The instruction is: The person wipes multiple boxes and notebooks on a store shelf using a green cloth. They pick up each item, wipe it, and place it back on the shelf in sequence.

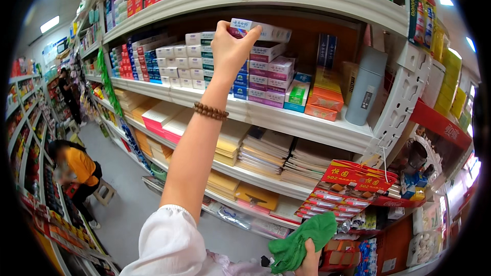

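Observation:
High on the shelf, my left hand [233,46] pinches a white and purple toothpaste box [274,33] by its near end between thumb and fingers. Directly beneath it is a stack of matching purple and white toothpaste boxes [271,73]; whether the held box touches the stack, I cannot tell. Left of my wrist stand piled white and green boxes [184,61], and my forearm hides part of the row. Low in the view, my right hand [310,257] is closed around a crumpled green cloth [305,237].
Orange boxes [324,97] and a grey bottle [366,86] stand at the shelf's right end, beside the perforated upright [402,88]. Below are stacked notebooks [264,149] and a hanging red glue display card [345,184]. A person in orange [80,163] bends near a stool [103,192] in the aisle.

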